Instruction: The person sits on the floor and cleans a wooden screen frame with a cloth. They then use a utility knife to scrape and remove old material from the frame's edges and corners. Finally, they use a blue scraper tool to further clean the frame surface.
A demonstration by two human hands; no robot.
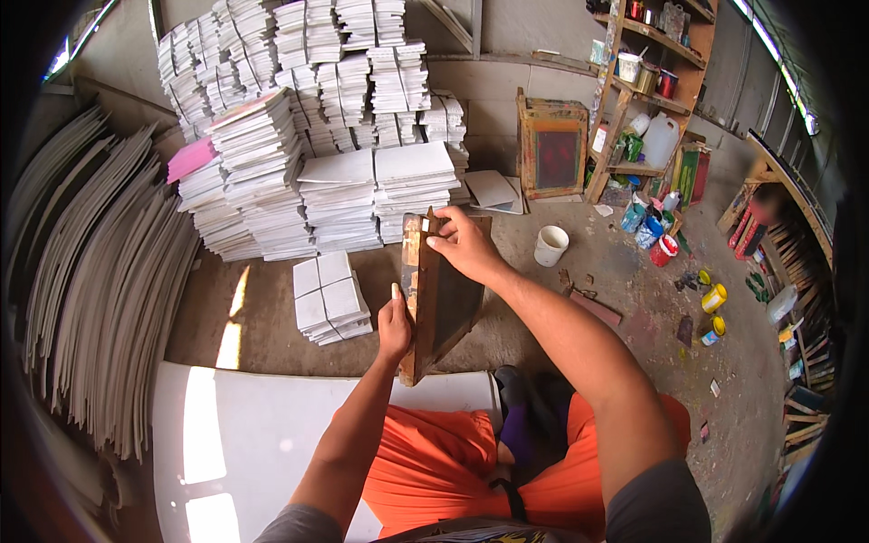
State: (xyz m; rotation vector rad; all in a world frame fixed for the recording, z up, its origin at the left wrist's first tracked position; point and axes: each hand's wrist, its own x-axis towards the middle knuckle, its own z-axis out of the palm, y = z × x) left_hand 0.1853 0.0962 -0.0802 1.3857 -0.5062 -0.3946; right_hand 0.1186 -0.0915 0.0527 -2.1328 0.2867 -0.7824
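Observation:
Between my hands a wooden screen-printing frame [459, 303] is held up on edge, its dark mesh facing right and its worn, patched wooden side facing left. My left hand [395, 328] grips the frame's near side low down, with the thumb pointing up along the wood. At the upper corner my right hand [467, 242] is closed, thumb and fingers pinching the frame's edge. A small white patch shows on the wood beside those fingertips; whether they also hold something thin there cannot be made out.
A white board [272, 407] lies at my left knee. Beyond are a tied paper bundle [328, 294] and tall paper stacks [380, 172]. To the right stand a white bucket [550, 245], paint pots [663, 250], another screen frame [554, 154] and a wooden shelf [665, 41]. Sheets [100, 290] lean left.

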